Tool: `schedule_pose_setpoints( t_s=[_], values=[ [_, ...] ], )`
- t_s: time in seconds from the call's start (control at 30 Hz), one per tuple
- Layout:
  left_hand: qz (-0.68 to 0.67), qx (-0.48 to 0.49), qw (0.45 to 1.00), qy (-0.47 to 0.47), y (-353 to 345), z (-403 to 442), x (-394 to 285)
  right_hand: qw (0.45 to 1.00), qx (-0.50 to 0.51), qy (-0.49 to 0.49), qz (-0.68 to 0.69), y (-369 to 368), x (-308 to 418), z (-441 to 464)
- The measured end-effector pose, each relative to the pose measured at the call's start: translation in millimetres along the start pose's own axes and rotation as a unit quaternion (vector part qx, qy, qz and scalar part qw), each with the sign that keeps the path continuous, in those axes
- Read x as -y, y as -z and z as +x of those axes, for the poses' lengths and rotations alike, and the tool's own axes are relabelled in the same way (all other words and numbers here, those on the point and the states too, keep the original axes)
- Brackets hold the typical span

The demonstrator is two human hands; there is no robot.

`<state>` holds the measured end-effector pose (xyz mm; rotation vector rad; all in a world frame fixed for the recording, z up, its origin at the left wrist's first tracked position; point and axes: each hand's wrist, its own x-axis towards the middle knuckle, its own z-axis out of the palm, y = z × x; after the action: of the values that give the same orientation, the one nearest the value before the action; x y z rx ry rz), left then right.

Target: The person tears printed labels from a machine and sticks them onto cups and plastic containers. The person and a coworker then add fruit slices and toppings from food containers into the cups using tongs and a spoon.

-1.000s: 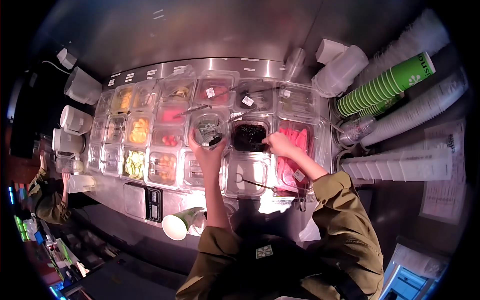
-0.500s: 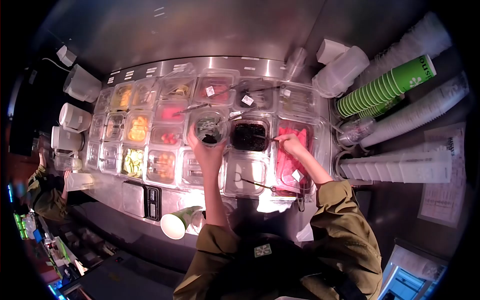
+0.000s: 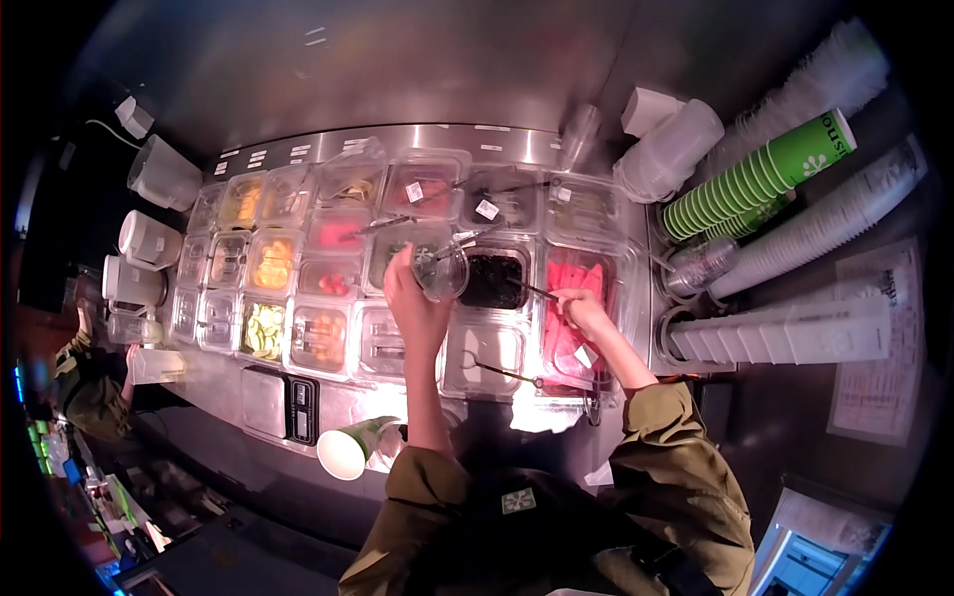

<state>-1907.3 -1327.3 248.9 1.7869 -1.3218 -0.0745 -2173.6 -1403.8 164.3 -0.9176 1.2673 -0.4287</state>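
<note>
My left hand [image 3: 417, 301] is closed around a clear plastic cup [image 3: 444, 273], which it holds tilted to the right beside a tub of dark, glossy food [image 3: 494, 280]. My right hand [image 3: 584, 312] grips the dark handle of a utensil [image 3: 540, 290]; its far end reaches into that dark food, so whether it is a spoon is hidden. Under my right hand lies a tub of red slices [image 3: 564, 343]. In front of the dark food, a thin-handled ladle [image 3: 507, 372] rests across a lidded clear tub [image 3: 465, 350].
Tubs of cucumber slices [image 3: 264, 330] and orange pieces [image 3: 273, 260] stand to the left. A black scale [image 3: 302, 407] and a green-and-white paper cup [image 3: 343, 454] sit near the front edge. Stacked green cups [image 3: 755, 174] line the right. Another person's sleeve [image 3: 94, 402] shows at far left.
The clear cup has tilted over and shifted right toward the dark food. My right hand has moved slightly right and nearer to me, with the utensil still in the tub.
</note>
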Motion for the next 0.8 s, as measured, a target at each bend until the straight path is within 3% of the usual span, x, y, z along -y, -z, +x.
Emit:
schedule_pose_setpoints(
  t_s=[0.17,0.27,0.3,0.37,0.4,0.5,0.6,0.7,0.77,0.8],
  values=[
    [0.088,0.029,0.996,-0.02,3,2,1,0.999,0.013,0.05,-0.004,2,47,-55],
    [0.113,0.046,0.992,-0.019,-5,6,4,0.981,0.003,0.172,-0.089,-21,83,-87],
    [0.089,0.034,0.995,-0.019,-7,6,3,0.919,-0.007,0.337,-0.202,-23,76,-78],
    [0.042,0.011,0.999,-0.022,-10,10,-2,0.809,-0.047,0.464,-0.358,-51,103,-98],
    [-0.012,-0.006,1.0,-0.006,-10,12,-4,0.745,-0.071,0.513,-0.421,-61,109,-104],
    [-0.124,-0.035,0.991,0.04,-8,15,-5,0.691,-0.069,0.53,-0.485,-70,116,-105],
    [-0.151,-0.021,0.985,0.08,-2,13,1,0.799,-0.039,0.494,-0.341,-59,122,-102],
    [-0.191,-0.012,0.975,0.115,-3,10,15,0.917,0.003,0.341,-0.205,-37,110,-81],
    [-0.159,-0.016,0.979,0.128,1,8,19,0.969,0.004,0.2,-0.144,-20,100,-63],
    [-0.142,-0.019,0.981,0.134,2,7,21,0.949,-0.013,0.228,-0.219,-19,91,-50]
  ],
)
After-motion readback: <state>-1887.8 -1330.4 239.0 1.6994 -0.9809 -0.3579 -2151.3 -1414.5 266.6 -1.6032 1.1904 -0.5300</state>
